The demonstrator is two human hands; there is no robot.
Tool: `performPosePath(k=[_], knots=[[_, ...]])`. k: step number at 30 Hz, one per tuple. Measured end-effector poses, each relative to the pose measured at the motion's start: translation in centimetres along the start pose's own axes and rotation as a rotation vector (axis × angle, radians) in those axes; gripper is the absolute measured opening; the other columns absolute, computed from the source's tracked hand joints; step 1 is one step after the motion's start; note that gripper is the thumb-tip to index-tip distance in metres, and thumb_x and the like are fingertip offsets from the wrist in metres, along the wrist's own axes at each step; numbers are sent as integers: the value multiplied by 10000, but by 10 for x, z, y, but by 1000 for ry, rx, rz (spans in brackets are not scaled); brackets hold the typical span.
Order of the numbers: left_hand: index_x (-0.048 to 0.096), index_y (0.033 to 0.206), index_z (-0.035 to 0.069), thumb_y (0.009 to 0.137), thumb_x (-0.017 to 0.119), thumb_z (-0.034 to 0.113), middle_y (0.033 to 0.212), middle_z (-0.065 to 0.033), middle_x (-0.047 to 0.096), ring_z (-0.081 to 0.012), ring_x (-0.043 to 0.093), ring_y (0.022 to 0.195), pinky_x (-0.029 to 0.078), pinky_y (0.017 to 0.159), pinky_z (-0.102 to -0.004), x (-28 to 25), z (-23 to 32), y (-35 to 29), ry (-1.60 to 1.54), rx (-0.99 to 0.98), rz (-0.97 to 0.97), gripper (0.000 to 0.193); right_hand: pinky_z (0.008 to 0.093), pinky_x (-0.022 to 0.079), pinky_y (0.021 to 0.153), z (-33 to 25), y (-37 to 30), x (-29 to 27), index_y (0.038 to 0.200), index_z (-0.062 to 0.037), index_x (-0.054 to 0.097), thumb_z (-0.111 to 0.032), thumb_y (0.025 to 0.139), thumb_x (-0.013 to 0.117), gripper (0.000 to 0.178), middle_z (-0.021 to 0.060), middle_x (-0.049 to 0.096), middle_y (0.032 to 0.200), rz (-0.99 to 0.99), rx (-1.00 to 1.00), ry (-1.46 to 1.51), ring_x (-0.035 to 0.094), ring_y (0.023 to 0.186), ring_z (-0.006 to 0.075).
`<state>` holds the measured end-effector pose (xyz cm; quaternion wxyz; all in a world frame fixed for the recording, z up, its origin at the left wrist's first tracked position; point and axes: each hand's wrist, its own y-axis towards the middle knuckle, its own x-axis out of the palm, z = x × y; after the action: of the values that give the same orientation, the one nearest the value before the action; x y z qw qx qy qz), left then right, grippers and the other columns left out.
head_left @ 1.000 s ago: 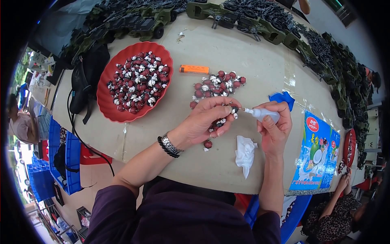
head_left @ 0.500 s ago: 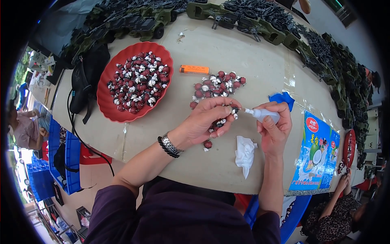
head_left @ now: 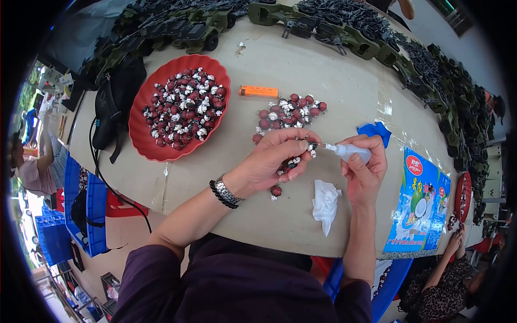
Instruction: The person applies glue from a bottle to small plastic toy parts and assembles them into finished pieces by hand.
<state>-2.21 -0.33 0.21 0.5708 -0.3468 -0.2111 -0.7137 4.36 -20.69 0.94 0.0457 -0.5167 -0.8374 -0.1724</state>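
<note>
My left hand (head_left: pixel 269 159), wearing a metal watch and a dark beaded bracelet, pinches a small dark-and-white figure piece (head_left: pixel 312 153) at its fingertips. More such pieces sit under its curled fingers, partly hidden. In my right hand (head_left: pixel 365 175) is a white squeeze bottle (head_left: pixel 353 154) tipped toward the left; its thin nozzle touches or nearly touches the pinched piece. Beyond my left hand lies a loose pile of dark red and white figure pieces (head_left: pixel 293 112). One more red-and-white piece (head_left: pixel 276 191) lies just below that hand.
A red scalloped bowl (head_left: pixel 139 141) full of similar pieces stands left, beside a black bag (head_left: pixel 110 107). An orange cylinder (head_left: pixel 258 91), crumpled tissue (head_left: pixel 326 207), blue cloth (head_left: pixel 375 132) and printed blue sheet (head_left: pixel 417 204) lie around. Green toy vehicles (head_left: pixel 366 46) line the far edge. Co-workers sit at both sides.
My hands, the bottle and the pinched piece hold practically the same place. At the far left, a co-worker has shifted posture and raised an arm.
</note>
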Motion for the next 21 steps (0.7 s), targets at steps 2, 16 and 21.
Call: performPosePath(k=[2, 16, 21], knots=[[559, 1122, -12, 936, 488, 106, 801, -26, 610, -78, 505, 482, 315, 387, -197, 1, 0, 0, -2, 1, 3, 231, 205, 406, 501, 0, 0, 0, 984, -61, 515, -106, 885, 632, 160, 160, 627, 956, 2, -1, 2, 490, 555, 106], [552, 1136, -7, 939, 492, 116, 818, -32, 608, -83, 510, 491, 334, 403, -199, -1, -1, 0, -20, -9, -5, 240, 206, 410, 503, -1, 1, 0, 981, -63, 514, -103, 872, 645, 176, 160, 624, 958, -8, -53, -49, 503, 571, 108], [549, 1133, 1, 940, 498, 120, 806, -28, 600, -80, 510, 490, 323, 393, -193, -1, 0, -1, -4, -15, 17, 232, 210, 426, 517, -5, 1, 5, 993, -50, 512, -71, 853, 657, 203, 153, 627, 964, 25, -10, 45, 549, 625, 120]])
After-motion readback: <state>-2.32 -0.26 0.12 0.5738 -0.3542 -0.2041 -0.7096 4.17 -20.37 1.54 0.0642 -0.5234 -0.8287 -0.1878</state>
